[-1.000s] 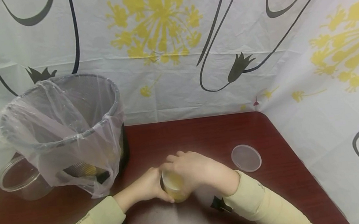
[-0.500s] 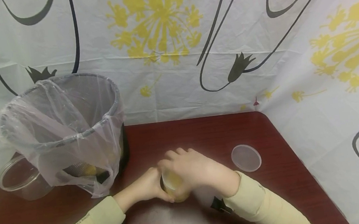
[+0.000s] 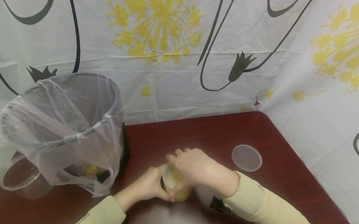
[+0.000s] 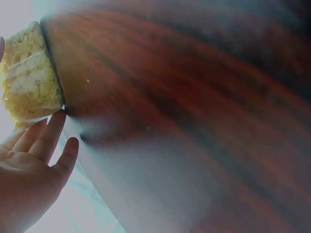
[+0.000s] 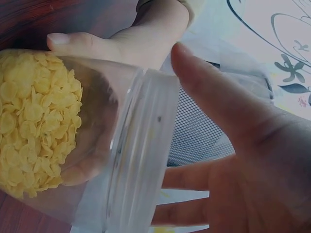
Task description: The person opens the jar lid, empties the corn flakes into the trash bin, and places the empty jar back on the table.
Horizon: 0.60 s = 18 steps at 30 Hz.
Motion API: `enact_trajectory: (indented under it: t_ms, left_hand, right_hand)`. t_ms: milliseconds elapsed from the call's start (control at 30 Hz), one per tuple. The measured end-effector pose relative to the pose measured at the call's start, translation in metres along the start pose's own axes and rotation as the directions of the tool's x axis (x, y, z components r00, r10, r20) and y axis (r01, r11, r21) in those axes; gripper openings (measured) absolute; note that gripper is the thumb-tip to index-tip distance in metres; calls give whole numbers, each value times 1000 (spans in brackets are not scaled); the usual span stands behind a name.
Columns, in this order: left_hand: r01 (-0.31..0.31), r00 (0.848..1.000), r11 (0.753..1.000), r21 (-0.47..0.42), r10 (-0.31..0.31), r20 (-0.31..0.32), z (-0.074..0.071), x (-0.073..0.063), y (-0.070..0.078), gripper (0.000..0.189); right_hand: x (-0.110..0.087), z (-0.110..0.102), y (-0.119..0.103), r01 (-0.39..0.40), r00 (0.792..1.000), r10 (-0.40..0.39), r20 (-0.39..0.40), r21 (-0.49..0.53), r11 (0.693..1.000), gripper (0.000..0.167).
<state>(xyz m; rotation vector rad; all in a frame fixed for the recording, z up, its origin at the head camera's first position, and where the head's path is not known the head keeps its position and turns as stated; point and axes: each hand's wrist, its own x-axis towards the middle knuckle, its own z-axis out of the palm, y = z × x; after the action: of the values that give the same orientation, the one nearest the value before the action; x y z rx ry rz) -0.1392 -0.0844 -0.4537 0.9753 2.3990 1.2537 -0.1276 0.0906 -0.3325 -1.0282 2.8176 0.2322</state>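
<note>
A clear jar [image 3: 181,196] of yellow flakes stands on the table before me; the left wrist view shows its flake-filled body [image 4: 30,80] close up. My left hand [image 3: 146,187] wraps around its side, with the thumb on the near side and the fingers on the far side. On top sits a ridged, translucent screw lid [image 5: 141,155]. My right hand [image 3: 199,167] spans this lid from the right, thumb at one edge and fingers reaching past the other. In the right wrist view the flakes [image 5: 39,116] fill only part of the jar.
A mesh bin [image 3: 123,146] lined with a thin plastic bag [image 3: 80,149] stands at the back left. Beside it is a clear round tub [image 3: 30,190]. A clear disc-shaped lid [image 3: 246,158] lies to the right, and a small black object [image 3: 219,205] is near my right sleeve.
My right hand has turned on the jar's lid: its fingers have shifted right and away while the thumb has come forward on the near side. My left hand stays on the jar.
</note>
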Motion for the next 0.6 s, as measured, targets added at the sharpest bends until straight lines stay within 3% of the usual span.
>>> enact_trajectory:
  t_ms: [600]
  left_hand:
    - [1, 1000, 1000, 24, -1, 13, -2, 0, 2, 77]
  right_hand:
    - [-3, 0, 1, 54, 999, -54, -1, 43, 998, 69]
